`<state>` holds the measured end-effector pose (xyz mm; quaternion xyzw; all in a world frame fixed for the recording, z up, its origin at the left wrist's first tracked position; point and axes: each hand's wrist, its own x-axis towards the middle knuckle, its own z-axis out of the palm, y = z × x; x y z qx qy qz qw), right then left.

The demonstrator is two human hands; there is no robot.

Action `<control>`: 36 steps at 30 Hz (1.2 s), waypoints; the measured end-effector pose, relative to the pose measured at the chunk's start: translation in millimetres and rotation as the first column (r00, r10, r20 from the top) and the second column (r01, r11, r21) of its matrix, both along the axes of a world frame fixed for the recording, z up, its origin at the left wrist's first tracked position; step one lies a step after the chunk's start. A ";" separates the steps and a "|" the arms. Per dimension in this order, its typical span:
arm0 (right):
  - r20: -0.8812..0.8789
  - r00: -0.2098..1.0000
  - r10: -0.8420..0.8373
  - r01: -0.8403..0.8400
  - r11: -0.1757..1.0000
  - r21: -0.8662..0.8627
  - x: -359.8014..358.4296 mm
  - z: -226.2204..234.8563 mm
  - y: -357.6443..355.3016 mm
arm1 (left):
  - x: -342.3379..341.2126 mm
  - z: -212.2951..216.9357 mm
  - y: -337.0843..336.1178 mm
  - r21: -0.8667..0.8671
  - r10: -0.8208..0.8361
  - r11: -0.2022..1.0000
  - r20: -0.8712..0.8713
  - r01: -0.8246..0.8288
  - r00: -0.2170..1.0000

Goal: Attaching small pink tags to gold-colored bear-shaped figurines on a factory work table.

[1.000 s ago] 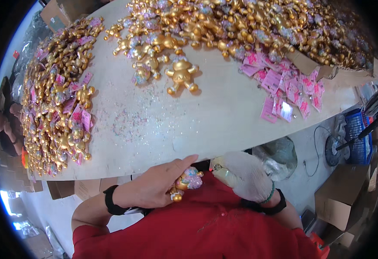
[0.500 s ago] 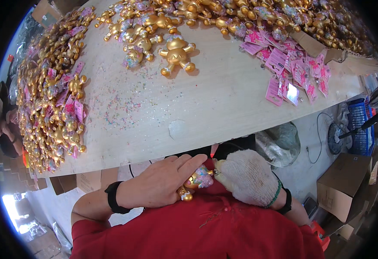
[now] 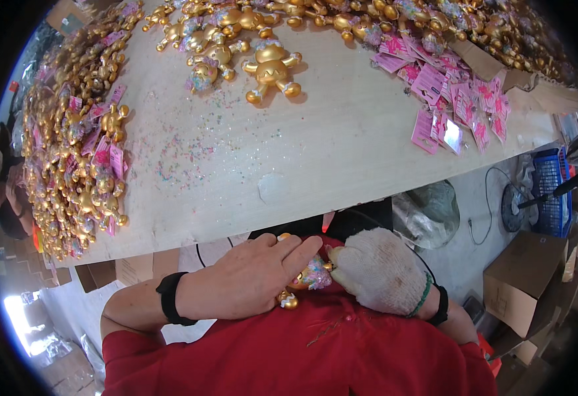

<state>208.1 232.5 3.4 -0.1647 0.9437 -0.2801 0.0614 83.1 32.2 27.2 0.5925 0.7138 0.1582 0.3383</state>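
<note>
- While my left forearm comes in from the lower left, a black wristband (image 3: 174, 299) round its wrist, my bare left hand (image 3: 243, 280) lies back upward, its fingers slanting to the right and a little away from me.
- That hand is closed round a gold figurine (image 3: 316, 274), fingers over its body, so only the glittery end and some rounded gold parts show.
- My right hand (image 3: 378, 274), in a pale knitted glove with a green edge (image 3: 424, 296), reaches in from the right, back upward, fingers curled and pointing left.
- My gloved fingertips are at the figurine's glittery end; their inner side is hidden, so I cannot tell whether they pinch anything.
- The figurine sits between my hands, in front of my red shirt (image 3: 289, 356), just off the near edge of the table (image 3: 236, 198).
- Its glittery end points right, toward the glove; the long axis seems to run roughly left to right, though my fingers cover too much to be sure.
- One rounded gold tip pokes out below my fingers, toward me; another shows above them.
- On the table, a similar figurine (image 3: 272, 71) lies with limbs spread, pink cards (image 3: 461, 102) pile up at the right, and a heap of gold figurines (image 3: 81, 165) spreads along the left.
</note>
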 end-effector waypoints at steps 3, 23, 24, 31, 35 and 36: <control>-0.046 0.998 0.053 -0.054 0.998 -0.020 3.2 -5.4 0.9 | 1.2 0.3 -0.9 0.021 -0.004 1.000 -0.020 0.004 1.000; -0.024 0.999 -0.040 0.037 0.992 -0.118 16.8 -13.5 -3.4 | 11.7 4.4 0.7 -0.007 -0.055 0.998 -0.140 0.055 0.989; -0.020 0.998 -0.055 0.053 0.993 -0.106 17.4 -12.0 -3.5 | 11.9 3.7 1.2 0.000 -0.053 0.999 -0.146 0.054 0.988; 0.032 0.998 -0.050 0.051 0.997 -0.049 18.0 -6.9 -2.9 | 14.4 7.8 1.3 -0.009 -0.060 0.998 -0.178 0.059 0.982; -0.023 0.997 -0.078 0.075 0.990 -0.117 21.6 -11.8 -2.8 | 14.2 9.0 3.2 -0.015 -0.089 0.996 -0.204 0.088 0.975; -0.022 0.997 -0.077 0.074 0.989 -0.132 20.9 -12.2 -2.7 | 14.5 8.9 3.2 -0.015 -0.090 0.996 -0.201 0.089 0.975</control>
